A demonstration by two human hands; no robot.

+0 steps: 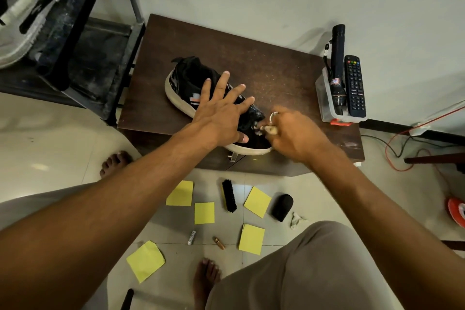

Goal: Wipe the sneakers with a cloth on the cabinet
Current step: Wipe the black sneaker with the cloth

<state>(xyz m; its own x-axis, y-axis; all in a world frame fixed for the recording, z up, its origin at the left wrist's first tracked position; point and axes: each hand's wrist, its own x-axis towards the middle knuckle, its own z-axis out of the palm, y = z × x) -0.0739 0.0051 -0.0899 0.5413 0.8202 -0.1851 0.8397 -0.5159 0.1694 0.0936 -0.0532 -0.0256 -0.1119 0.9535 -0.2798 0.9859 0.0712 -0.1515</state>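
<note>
A black sneaker (187,83) with a white sole lies on the dark brown cabinet (264,68), toe toward me. My left hand (221,111) rests flat on its upper with fingers spread straight. At the toe, my right hand (292,133) grips a small pale cloth (270,129) bunched between its fingers and holds it against the shoe. A ring shows on that hand. Most of the cloth is hidden inside the fist.
A clear tray (324,106) at the cabinet's right edge holds a torch (337,63) and a remote (354,85). On the floor lie several yellow sheets (257,201), a shoe brush (229,195), a black applicator (282,207) and small bits. A dark stand (83,58) is left.
</note>
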